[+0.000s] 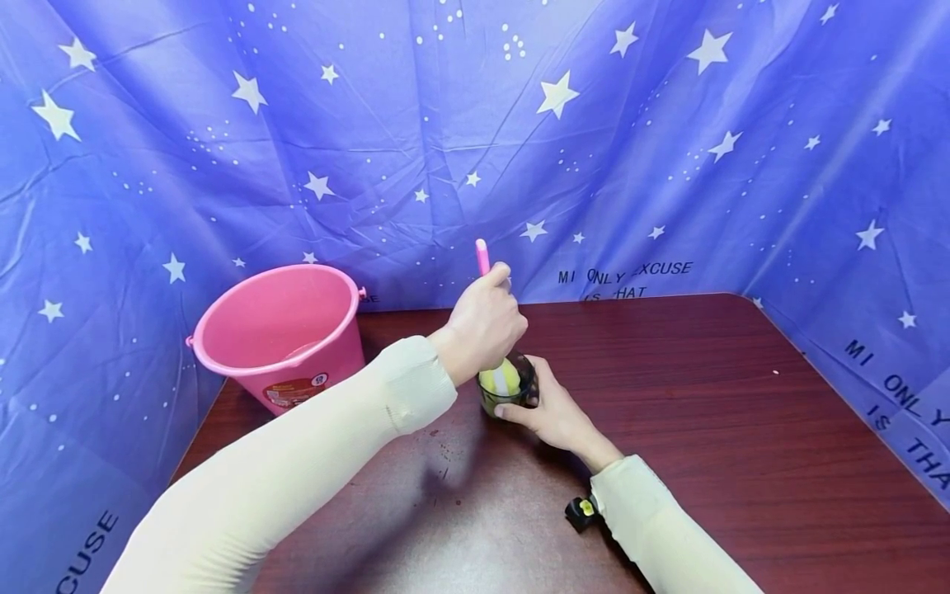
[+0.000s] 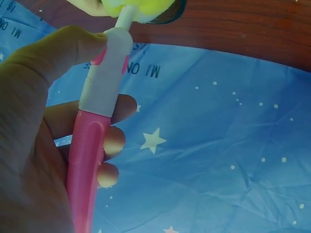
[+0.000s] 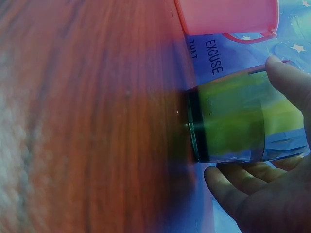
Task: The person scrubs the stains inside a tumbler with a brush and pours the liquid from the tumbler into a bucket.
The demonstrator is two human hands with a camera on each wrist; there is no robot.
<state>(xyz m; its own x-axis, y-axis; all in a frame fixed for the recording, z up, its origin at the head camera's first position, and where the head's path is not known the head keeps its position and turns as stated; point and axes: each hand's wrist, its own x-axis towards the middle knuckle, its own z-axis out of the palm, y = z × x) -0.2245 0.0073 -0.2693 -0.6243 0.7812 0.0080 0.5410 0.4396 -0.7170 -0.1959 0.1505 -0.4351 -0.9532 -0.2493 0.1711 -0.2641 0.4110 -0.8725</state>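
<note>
My left hand grips a cup brush by its pink and white handle. The thumb lies on the white part, near a pink button, and the fingers curl behind. The brush's yellow and white sponge head is inside a dark see-through glass. Around the side of that glass, my right hand holds on, thumb on one side and fingers on the other. The right wrist view shows the glass's thick base at the wooden table, with the yellow-green sponge visible through the wall.
A pink bucket with a label stands at the back left of the dark wooden table. Small dark specks lie before the glass. A black object sits by the right sleeve. Blue star-printed cloth surrounds the table.
</note>
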